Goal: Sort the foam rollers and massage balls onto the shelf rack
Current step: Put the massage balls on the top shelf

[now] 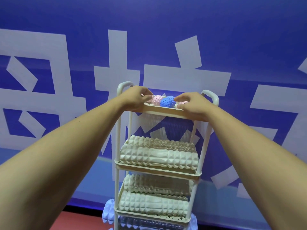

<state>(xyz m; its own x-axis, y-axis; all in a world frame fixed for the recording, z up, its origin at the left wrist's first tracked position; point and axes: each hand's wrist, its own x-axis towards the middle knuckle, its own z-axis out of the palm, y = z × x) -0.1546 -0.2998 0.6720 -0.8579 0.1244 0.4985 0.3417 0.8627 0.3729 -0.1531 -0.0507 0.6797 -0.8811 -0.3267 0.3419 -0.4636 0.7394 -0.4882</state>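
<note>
both arms outstretched, left hand [135, 97] and right hand [191, 105] each gripping the top tray [163, 110] rim

Two bare forearms and hands

No sleeve, watch or ring is seen on the left hand [134, 98] or right hand [192, 106]; small dark specks, possibly moles, are scattered on the forearms.

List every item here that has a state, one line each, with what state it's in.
Left hand: fingers curled at the top tray's left end, seemingly round a pink ball.
Right hand: fingers curled over the top tray's right end.
Blue ball: resting in the top tray.
Pink ball: resting in the tray, beside the blue one.
Cream rollers: lying flat, two on the middle tray, two on the tray below.
</note>
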